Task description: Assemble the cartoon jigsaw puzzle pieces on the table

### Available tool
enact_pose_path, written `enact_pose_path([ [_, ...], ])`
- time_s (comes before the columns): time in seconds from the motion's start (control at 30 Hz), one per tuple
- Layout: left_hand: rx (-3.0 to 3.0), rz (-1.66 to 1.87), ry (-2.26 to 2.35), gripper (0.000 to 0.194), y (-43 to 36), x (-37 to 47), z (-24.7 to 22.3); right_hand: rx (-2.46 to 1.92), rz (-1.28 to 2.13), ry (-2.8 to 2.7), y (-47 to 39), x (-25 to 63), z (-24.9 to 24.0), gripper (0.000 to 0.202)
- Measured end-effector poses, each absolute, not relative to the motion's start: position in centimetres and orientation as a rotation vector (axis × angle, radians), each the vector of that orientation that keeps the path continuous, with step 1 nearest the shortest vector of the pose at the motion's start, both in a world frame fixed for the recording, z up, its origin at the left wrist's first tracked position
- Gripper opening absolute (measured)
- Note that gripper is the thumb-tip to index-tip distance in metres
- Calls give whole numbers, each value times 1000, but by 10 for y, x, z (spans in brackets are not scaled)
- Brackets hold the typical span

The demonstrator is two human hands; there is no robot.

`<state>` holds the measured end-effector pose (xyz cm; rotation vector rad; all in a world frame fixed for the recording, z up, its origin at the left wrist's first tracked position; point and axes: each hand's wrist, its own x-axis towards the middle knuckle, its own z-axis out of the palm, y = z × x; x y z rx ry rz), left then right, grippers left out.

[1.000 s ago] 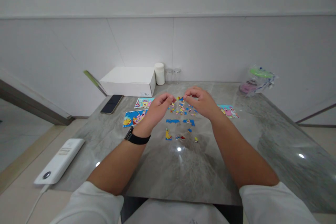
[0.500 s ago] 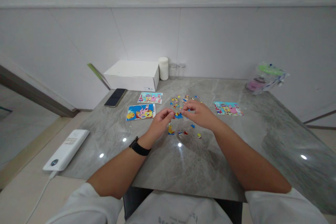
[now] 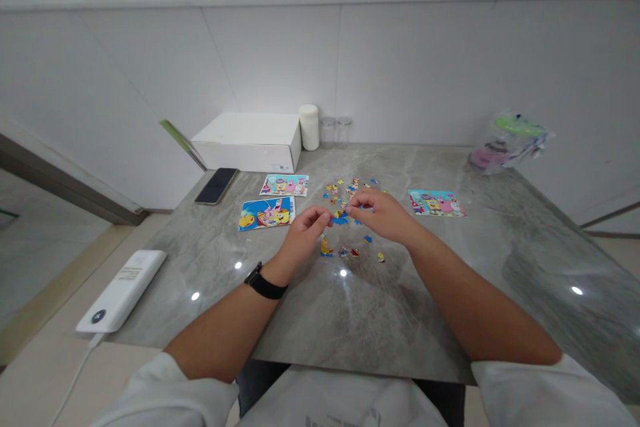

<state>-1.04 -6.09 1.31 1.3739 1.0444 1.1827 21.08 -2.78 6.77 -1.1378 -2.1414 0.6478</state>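
My left hand (image 3: 306, 230), with a black watch (image 3: 264, 282) on its wrist, is closed in a pinch on a small jigsaw puzzle piece (image 3: 338, 214). Facing it across a narrow gap, my right hand (image 3: 380, 215) also pinches a puzzle piece, mostly hidden by its fingertips. Several loose puzzle pieces (image 3: 332, 189) lie just beyond the hands. Nearer to me are a yellow and blue joined cluster (image 3: 326, 247), a red piece (image 3: 355, 252), a blue piece (image 3: 368, 239) and a yellow-green piece (image 3: 381, 257).
Two cartoon picture cards (image 3: 285, 185) (image 3: 267, 213) lie to the left, another card (image 3: 437, 203) to the right. Behind stand a white box (image 3: 245, 140), a white canister (image 3: 309, 128) and two clear glasses. A phone (image 3: 217, 186), power bank (image 3: 123, 290) and plastic bag (image 3: 510, 143) are at the sides.
The view has shifted slightly. Both hands keep their pinch close together over the pieces, with only small finger movements; the loose pieces and cards lie as before.
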Motion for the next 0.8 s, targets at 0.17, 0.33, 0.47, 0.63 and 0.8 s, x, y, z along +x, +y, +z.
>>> enact_pose_path([
  [0.17, 1396, 1193, 1043, 32, -61, -10, 15, -1144, 655, -2156, -28, 208, 64, 19],
  [0.33, 1444, 1165, 1104, 29, -62, -11, 19, -1154, 638, -2194, -27, 206, 60, 20],
  [0.47, 1446, 1165, 1110, 28, -61, -11, 18, -1160, 630, -2193, -27, 206, 59, 20],
  [0.63, 1459, 1166, 1088, 25, -61, -11, 18, -1154, 628, -2187, -27, 206, 57, 19],
  [0.8, 1477, 1192, 1110, 23, -61, -10, 18, -1163, 652, -2189, -26, 204, 58, 27],
])
